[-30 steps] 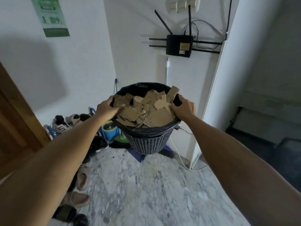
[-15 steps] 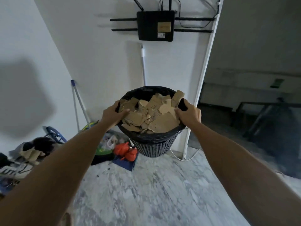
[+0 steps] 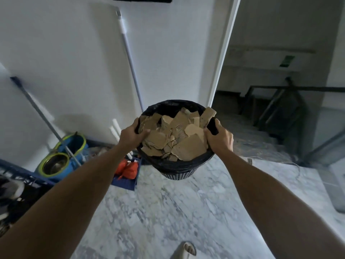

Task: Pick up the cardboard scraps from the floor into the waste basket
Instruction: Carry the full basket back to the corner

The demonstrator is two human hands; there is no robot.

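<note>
White wall [image 3: 74,53] ahead, dimly lit. Grey-veined marble floor [image 3: 168,212]. Two long-handled mops lean on the wall: one pale pole [image 3: 128,58], one with blue grip [image 3: 37,107]. Blue-and-green mop bucket [image 3: 61,157] at wall base. White door frame [image 3: 224,53] opens to a dark stairwell with metal railing [image 3: 276,101].

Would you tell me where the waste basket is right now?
In the head view the waste basket is centre frame, held off the floor between the left hand and right hand.
</note>
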